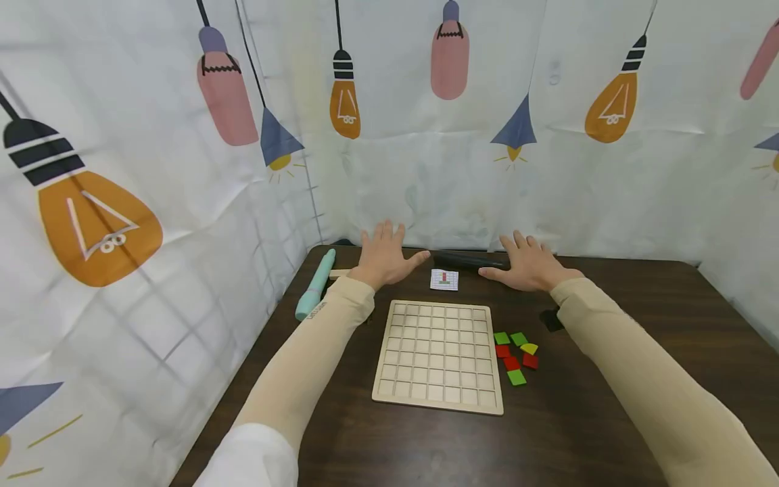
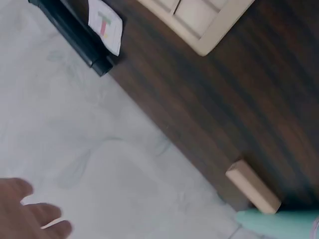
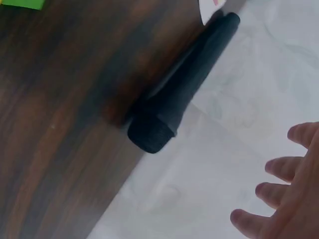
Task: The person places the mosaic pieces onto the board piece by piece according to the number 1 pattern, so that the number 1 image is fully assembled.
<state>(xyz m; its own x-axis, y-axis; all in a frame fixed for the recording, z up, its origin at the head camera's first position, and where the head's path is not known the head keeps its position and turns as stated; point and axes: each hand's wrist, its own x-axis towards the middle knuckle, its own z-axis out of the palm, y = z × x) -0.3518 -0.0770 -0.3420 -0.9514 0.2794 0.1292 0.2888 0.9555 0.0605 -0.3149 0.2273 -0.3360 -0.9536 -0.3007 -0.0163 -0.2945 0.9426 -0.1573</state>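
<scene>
In the head view my left hand (image 1: 385, 258) is spread near the table's back edge, holding nothing. My right hand (image 1: 528, 262) is likewise spread with nothing in it, by the end of a black microphone-like rod (image 3: 174, 89). Between the hands lies a small card (image 1: 444, 279) with a red and green pattern on a grid. Nearer me is a square wooden grid board (image 1: 438, 355) with bare cells. Several small red, green and yellow tiles, among them a red tile (image 1: 530, 361) and a yellow tile (image 1: 529, 348), lie along its right side.
A mint-green tapered object (image 1: 315, 284) lies at the table's left edge, touching a small wooden block (image 2: 253, 186) in the left wrist view. Under my right sleeve is a partly hidden black object (image 1: 551, 319). A printed curtain (image 1: 414, 169) hangs behind the dark table (image 1: 426, 446).
</scene>
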